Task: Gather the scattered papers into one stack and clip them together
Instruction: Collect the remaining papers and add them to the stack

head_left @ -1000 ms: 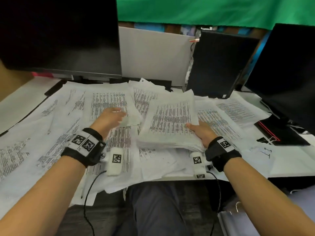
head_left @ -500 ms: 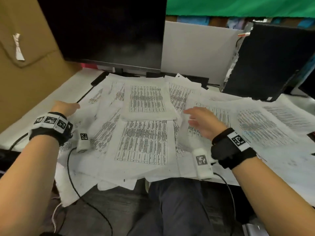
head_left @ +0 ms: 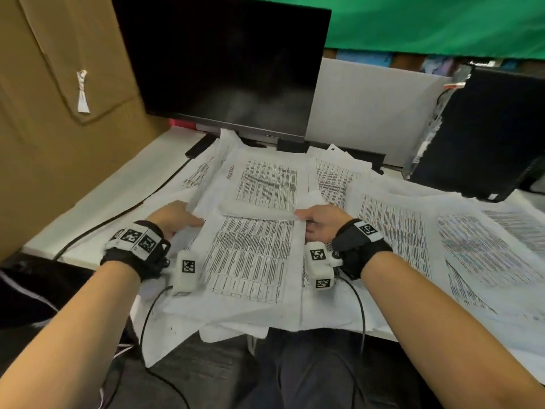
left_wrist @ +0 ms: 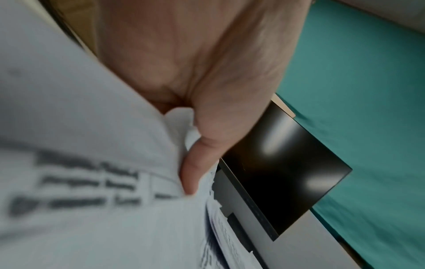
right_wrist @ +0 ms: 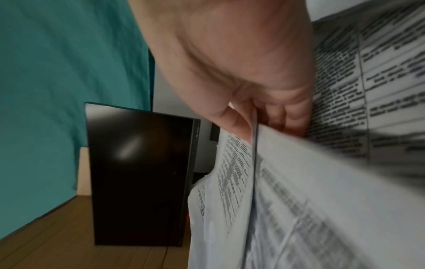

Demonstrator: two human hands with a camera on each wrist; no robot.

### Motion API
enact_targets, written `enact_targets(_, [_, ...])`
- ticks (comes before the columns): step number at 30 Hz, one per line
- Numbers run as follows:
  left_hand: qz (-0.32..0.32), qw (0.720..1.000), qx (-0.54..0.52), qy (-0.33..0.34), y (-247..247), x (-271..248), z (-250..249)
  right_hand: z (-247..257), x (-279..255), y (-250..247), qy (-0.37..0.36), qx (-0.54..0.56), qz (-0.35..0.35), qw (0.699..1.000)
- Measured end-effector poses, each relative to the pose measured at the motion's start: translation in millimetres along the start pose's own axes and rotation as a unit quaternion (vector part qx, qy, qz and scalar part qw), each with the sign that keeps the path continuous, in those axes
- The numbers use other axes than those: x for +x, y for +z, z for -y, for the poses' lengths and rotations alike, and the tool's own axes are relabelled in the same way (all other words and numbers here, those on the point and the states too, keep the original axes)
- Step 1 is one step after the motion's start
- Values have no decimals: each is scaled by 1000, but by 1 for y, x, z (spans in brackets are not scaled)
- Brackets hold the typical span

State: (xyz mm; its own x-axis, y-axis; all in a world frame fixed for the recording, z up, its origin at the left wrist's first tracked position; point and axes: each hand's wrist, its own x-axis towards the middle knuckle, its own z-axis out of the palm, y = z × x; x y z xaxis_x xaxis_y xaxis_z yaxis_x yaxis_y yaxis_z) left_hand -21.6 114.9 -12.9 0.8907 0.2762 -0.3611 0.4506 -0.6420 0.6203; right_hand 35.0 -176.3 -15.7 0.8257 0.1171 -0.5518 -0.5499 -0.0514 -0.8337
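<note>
Printed white papers point(head_left: 265, 184) lie scattered and overlapping across the desk in the head view. My left hand point(head_left: 177, 216) grips the left edge of a bundle of sheets point(head_left: 250, 249) near the desk's front. In the left wrist view the thumb point(left_wrist: 195, 169) presses on top of the sheets point(left_wrist: 92, 200). My right hand point(head_left: 321, 222) grips the right edge of the same bundle. In the right wrist view the thumb point(right_wrist: 230, 118) lies on one side of the paper edge point(right_wrist: 255, 163) and fingers curl on the other. No clip is in view.
A dark monitor point(head_left: 224, 63) stands at the back of the desk, a black computer case point(head_left: 483, 134) at the right, a cardboard wall point(head_left: 59, 113) at the left. More loose sheets point(head_left: 472, 246) spread to the right. A black cable point(head_left: 118, 219) runs along the desk's left side.
Half a second ago my left hand was far out at the left and my right hand hovered over the papers. Both have moved inward and taken hold of the centre sheets' edges.
</note>
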Motion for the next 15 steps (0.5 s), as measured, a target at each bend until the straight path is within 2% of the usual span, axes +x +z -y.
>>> enact_targets(3, [-99, 995, -32, 0, -2, 5, 13, 3, -13, -8, 5, -40, 51, 998])
enact_targets(4, [-143, 988, -60, 22, -2, 6, 16, 4, -17, -13, 0, -69, 50, 996])
enact_targets(6, [-207, 969, -110, 83, 1, 2, 10, 5, -18, -19, -32, -132, -2, 991])
enact_targets(7, [-202, 966, -119, 107, 3, -1, 3, 6, -16, -19, -55, -149, -34, 987])
enact_targets(8, [-160, 975, -109, 110, 7, -4, -5, 7, -15, -17, -80, -168, -56, 981])
enact_targets(11, [17, 999, 3, 50, 20, -16, -22, 11, -13, -3, -94, -171, -64, 979])
enact_targets(12, [45, 998, 23, 35, 24, -15, -22, 12, -10, 0, -93, -191, -86, 973])
enact_targets(15, [54, 998, 31, 31, 32, -12, -18, 16, -7, 4, -121, -228, -147, 955])
